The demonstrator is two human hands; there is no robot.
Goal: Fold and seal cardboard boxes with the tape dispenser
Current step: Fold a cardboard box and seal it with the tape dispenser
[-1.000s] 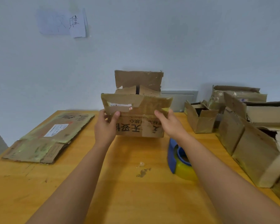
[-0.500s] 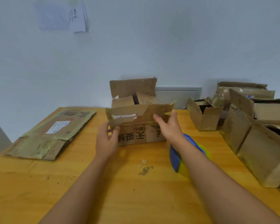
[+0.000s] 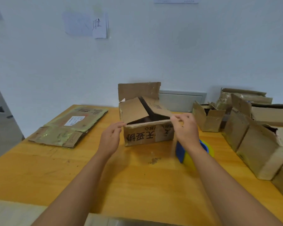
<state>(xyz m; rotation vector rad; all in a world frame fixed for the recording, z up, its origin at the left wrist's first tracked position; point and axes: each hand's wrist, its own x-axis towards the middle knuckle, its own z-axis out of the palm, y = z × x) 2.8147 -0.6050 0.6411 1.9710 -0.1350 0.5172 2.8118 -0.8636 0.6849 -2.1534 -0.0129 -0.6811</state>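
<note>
Cardboard fills most of what I see: the box [image 3: 148,132] I am working on stands near the middle of the yellow wooden table [image 3: 137,185], black characters printed upside down on its near face. Its two side flaps are folded inward and meet along a dark gap, while the far flap stands upright against the wall [image 3: 153,54]. My left hand [image 3: 109,141] is at the box's near left corner, fingertips touching the flap edge there; I cannot tell whether they pinch it. My right hand [image 3: 185,129] is at the near right corner, fingers curled and pinching the edge of the right flap. Partly hidden under my right wrist, the tape dispenser [image 3: 189,153], blue with a yellow roll, lies on the table just right of the box. Left of the box lies a flattened carton [image 3: 70,126] with a white label. Along the right edge stand more boxes [image 3: 252,136], some open. Paper notes [image 3: 87,25] are stuck on the wall.
</note>
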